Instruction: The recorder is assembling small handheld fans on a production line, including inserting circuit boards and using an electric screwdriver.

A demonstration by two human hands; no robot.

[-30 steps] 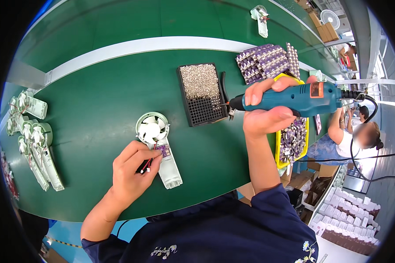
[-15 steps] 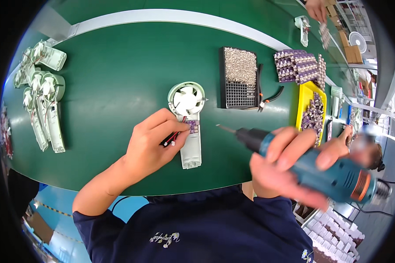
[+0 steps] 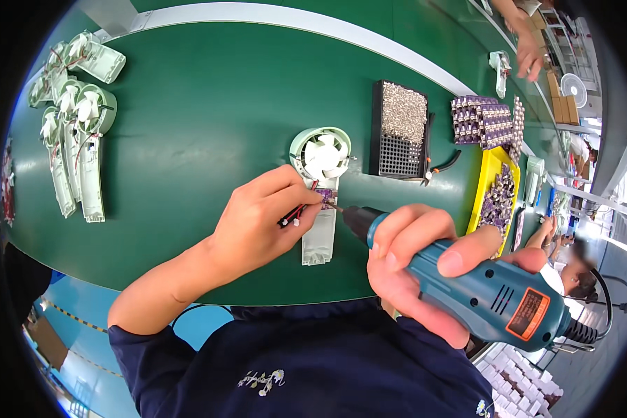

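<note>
A pale green handheld fan housing point(image 3: 318, 244) lies on the table, its white fan blades point(image 3: 324, 156) in the round end. A small purple circuit board point(image 3: 328, 197) sits in the handle part. My left hand point(image 3: 261, 219) is closed, fingertips at the board's left edge, with red and black wires point(image 3: 292, 214) bunched in its grip. White connectors point(image 3: 296, 222) show at the wire ends. Wrapped round a teal electric screwdriver point(image 3: 491, 292) is my right hand point(image 3: 418, 261). The screwdriver's bit point(image 3: 334, 207) reaches the board; the exact contact point is too small to make out.
More fan housings point(image 3: 90, 181) are piled at the left. On the right are a black tray point(image 3: 377, 132) of small metal parts, cutters point(image 3: 444, 164), stacked purple board panels point(image 3: 484, 122) and a yellow bin point(image 3: 475, 212) of small boards. Another person's hand point(image 3: 529, 56) shows far right.
My right hand has brought the screwdriver leftward, so its bit now reaches the circuit board. My left hand keeps its hold. The whole view has shifted slightly.
</note>
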